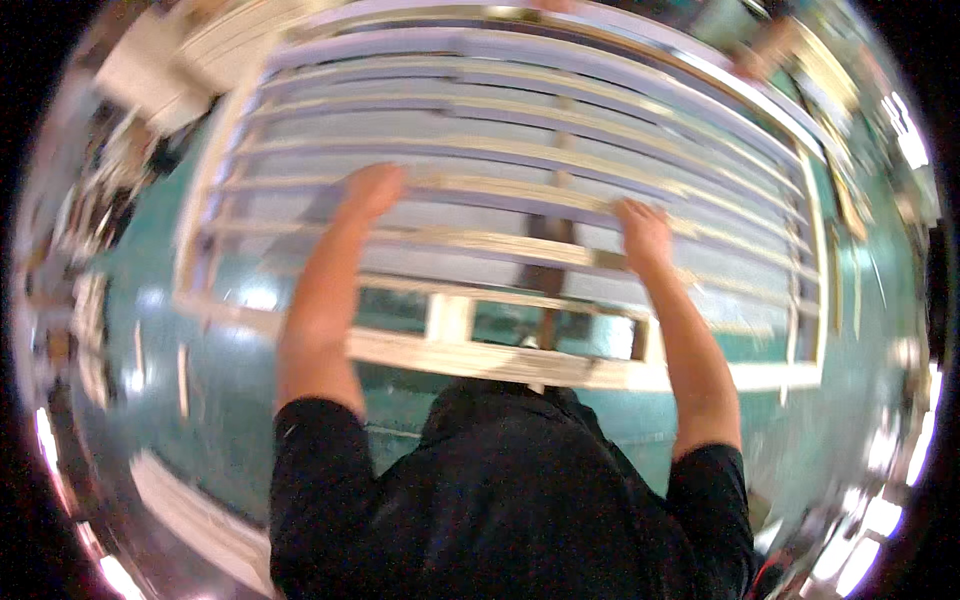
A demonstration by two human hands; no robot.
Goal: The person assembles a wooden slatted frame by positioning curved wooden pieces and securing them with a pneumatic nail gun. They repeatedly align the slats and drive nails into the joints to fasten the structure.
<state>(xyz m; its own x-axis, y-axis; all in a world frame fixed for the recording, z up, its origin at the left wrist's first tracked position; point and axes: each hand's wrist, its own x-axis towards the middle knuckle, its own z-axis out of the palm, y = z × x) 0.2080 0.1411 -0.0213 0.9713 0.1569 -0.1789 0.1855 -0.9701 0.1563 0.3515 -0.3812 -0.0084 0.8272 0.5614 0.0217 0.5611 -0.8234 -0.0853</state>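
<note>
Where the person in the black shirt [540,490] leans in, a big slatted wooden frame [600,373] spreads right in front of them, its near rail close to the body and its far side well out over the green floor [150,260]. The hands are wide apart: the left hand [376,190] is down at the slats [490,242] left of the middle, the right hand [645,232] a little nearer, on the right. Both look curled over wood, but with the blur I can't tell whether the fingers close around it. I'd guess that spread keeps pressure even on both sides. The slats run left to right, probably for stiffness, and a short block [450,318] bridges the two nearest rails, likely as a spacer. As for containers, pale box-like shapes [150,75] sit at far left; their contents are hidden. Loose strips [183,380] lie on the left.
</note>
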